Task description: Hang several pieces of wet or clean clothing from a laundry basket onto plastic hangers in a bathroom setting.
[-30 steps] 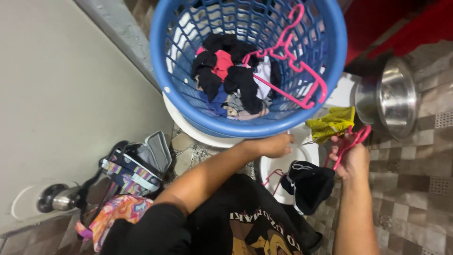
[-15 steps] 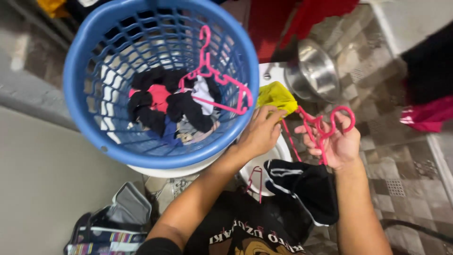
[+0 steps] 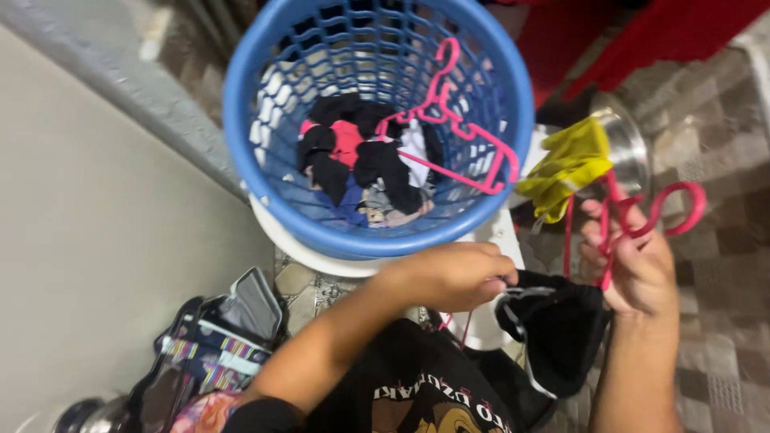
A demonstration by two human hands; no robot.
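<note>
Blue plastic dominates: the laundry basket (image 3: 265, 160) sits above and left of both hands, a pink hanger (image 3: 449, 120) lying over the dark clothes inside it. Below the right hand hangs a black garment (image 3: 561, 329), and the left hand (image 3: 453, 274) has come down off the yellow cloth to close its fingers on that garment's near edge. Half a second ago the same hand was up at the yellow cloth (image 3: 565, 168), which now dangles from the hangers, just above the right fist. The right hand (image 3: 638, 269) stays clamped around a bunch of pink hanger hooks (image 3: 658, 216). So the yellow piece looks hung, and the black one appears next.
</note>
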